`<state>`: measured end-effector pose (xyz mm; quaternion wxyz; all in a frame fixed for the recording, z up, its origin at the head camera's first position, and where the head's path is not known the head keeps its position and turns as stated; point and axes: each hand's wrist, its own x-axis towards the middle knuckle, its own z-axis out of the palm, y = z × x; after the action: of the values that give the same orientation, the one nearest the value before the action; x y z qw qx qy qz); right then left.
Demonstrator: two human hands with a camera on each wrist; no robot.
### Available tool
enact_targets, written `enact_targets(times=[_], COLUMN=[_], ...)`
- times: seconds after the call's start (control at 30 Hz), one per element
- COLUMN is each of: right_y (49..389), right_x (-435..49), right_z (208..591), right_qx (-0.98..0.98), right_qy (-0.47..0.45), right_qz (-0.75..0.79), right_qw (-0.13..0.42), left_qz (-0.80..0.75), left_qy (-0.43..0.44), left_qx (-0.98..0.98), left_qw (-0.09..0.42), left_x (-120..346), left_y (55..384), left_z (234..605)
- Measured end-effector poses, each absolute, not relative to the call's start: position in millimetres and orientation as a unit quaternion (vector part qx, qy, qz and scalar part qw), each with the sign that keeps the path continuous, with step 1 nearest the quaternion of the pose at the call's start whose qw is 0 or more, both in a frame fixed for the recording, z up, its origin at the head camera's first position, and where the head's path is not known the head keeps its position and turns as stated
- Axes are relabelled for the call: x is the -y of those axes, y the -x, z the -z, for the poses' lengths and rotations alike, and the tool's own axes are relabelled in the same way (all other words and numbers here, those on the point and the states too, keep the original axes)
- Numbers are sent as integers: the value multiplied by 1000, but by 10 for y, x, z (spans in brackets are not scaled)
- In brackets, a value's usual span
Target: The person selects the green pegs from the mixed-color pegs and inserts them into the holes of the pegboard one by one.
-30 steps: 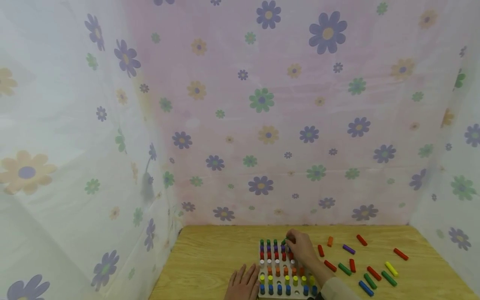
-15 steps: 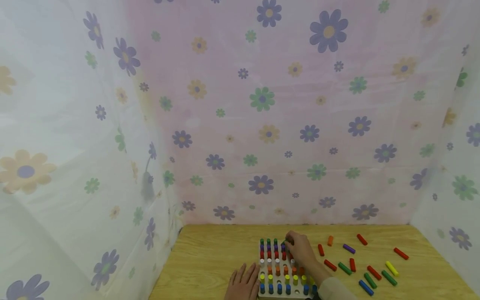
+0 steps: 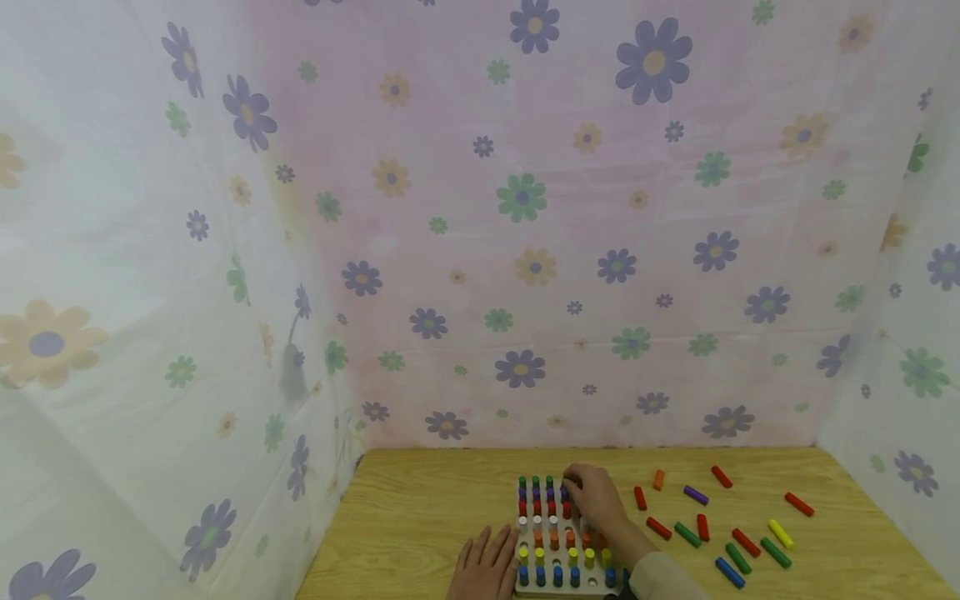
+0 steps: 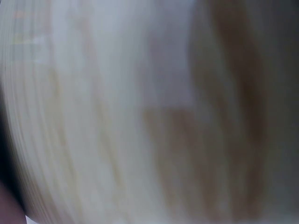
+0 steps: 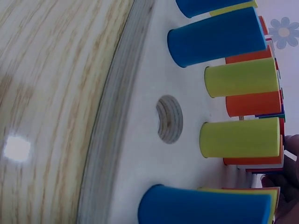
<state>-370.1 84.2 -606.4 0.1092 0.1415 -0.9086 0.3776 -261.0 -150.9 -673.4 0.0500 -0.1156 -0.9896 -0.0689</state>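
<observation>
Flowered sheeting (image 3: 577, 221) backs a table (image 3: 412, 500). At the far row of the pegboard (image 5: 138, 156), the right hand (image 3: 600, 498) now hides a green peg seen moments ago, perhaps seated; grip unclear. The left hand (image 3: 482, 568) lies flat alongside.

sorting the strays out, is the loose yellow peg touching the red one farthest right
Apart: the head view shows bare table between the yellow peg and the red peg.

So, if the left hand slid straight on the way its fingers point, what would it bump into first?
Probably the left edge of the pegboard: the left hand slants that way. I can't tell whether the two touch now.
</observation>
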Motion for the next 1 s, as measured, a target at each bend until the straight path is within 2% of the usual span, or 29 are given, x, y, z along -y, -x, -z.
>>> enact_targets(times=[0.4,0.7,1.0], right_y=[3689,3665,3486], right_x=[-834,-862,-1004], right_z=[6091,6014,5861], right_qx=[909,906,906], right_qy=[-141,-171,-158], right_qz=[-378,-379,-385], right_qw=[107,75,73], left_qz=[71,61,63], left_qy=[110,124,129], left_qx=[991,989,989], left_qw=[38,61,44], left_x=[1498,1540,1559], left_y=[2601,2594,2613], left_z=[6713,6725,6719])
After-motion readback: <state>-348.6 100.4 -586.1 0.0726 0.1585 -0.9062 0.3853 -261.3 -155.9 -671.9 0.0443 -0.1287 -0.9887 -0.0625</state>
